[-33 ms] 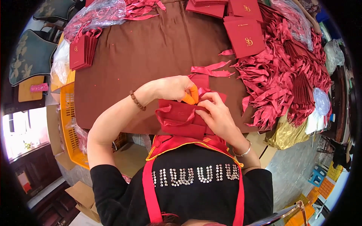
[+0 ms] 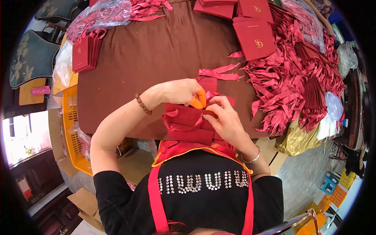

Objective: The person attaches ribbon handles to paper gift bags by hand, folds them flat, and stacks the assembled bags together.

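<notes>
A dark red paper gift bag point(image 2: 188, 119) lies at the table's near edge, against my apron, with a loop of red ribbon handle drooping over its front. My left hand point(image 2: 182, 92), with orange covers on its fingers, bends down to the bag's upper edge, fingertips pinched together. Opposite it, my right hand point(image 2: 225, 119) grips the same edge between thumb and fingers. A bit of shiny ribbon point(image 2: 210, 95) shows between the two hands. What the fingertips pinch inside the bag is partly hidden. Just beyond lies a loose red ribbon point(image 2: 220, 72) on the brown cloth.
A large heap of ribboned red bags point(image 2: 274, 86) covers the table's right side, with flat red bags point(image 2: 254, 39) behind it. At the far left stands a small group of bags point(image 2: 84, 55) beside plastic wrap point(image 2: 100, 17). A yellow crate point(image 2: 72, 129) sits beside the table.
</notes>
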Motion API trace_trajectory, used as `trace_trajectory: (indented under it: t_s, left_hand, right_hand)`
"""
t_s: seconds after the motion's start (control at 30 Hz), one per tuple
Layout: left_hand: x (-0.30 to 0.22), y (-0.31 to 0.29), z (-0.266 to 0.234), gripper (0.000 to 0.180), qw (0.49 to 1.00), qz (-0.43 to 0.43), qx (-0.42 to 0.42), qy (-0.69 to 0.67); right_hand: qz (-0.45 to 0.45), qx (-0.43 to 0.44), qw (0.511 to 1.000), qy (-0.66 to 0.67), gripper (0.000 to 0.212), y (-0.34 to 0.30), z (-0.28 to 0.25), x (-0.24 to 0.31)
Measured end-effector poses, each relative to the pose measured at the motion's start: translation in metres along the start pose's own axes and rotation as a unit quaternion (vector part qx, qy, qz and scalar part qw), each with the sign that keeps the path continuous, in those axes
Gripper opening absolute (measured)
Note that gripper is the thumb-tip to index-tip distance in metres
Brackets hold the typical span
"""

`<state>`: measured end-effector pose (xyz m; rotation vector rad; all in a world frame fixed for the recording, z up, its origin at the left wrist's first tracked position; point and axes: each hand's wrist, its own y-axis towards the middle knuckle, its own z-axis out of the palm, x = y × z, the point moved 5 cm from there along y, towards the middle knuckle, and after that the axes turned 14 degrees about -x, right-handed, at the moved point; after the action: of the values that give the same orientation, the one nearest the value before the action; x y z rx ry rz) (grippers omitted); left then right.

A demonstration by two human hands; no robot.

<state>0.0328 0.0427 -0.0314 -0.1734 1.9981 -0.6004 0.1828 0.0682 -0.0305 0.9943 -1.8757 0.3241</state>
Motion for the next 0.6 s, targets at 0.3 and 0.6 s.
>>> trace_trajectory:
  t_s: [0.3, 0.6]
  left_hand:
    - [0.021, 0.008, 0.017, 0.013, 0.984, -0.019, -0.037, -0.174]
    - [0.023, 0.012, 0.018, 0.026, 0.969, -0.033, -0.079, -0.231]
  right_hand:
    - [-0.010, 0.017, 1.000, -0.002, 0.018, -0.002, 0.003, -0.001]
    - [0.034, 0.072, 0.995, 0.060, 0.028, 0.003, -0.005, 0.004]
